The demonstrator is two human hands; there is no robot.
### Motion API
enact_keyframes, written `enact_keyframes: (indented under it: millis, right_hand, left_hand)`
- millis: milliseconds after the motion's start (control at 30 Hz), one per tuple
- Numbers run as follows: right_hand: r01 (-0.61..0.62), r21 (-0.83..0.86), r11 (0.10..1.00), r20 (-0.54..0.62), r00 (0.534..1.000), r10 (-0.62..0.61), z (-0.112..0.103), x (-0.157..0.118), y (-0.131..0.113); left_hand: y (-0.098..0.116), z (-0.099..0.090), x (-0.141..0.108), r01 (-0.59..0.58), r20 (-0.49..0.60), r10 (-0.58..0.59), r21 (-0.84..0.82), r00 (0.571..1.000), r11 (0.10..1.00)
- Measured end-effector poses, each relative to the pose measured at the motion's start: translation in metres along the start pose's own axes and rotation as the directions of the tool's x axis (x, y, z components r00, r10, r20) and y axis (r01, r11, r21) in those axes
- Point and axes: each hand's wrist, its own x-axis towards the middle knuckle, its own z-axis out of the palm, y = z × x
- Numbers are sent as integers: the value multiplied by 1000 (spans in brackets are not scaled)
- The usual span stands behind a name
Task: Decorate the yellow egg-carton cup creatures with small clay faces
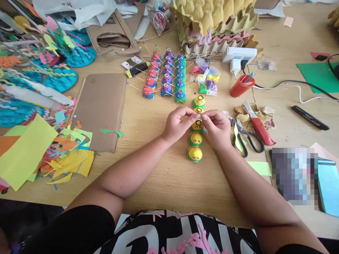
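My left hand and my right hand meet at the fingertips, thumbs against forefingers, over a row of yellow and green clay figures. What they pinch is too small to make out. Below the fingertips sits a yellow figure with a black ring on top. The farthest figure also bears a black ring and a drawn face. Nearer me, one yellow figure and the nearest figure have faces and plain tops. Part of the row's middle is hidden by my hands.
Finished-looking rows of red figures, purple figures and blue-green figures stand behind, pins sticking out. Scissors and a red utility knife lie right. Cardboard and paper scraps lie left. Egg trays are stacked behind.
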Motion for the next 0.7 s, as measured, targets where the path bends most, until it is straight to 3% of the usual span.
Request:
enact_keyframes:
  millis: [700]
  right_hand:
    - [18,-119,993,-35,999,-22,-2,0,-3]
  left_hand:
    - [4,-3,0,20,58,-17,-54,998,998]
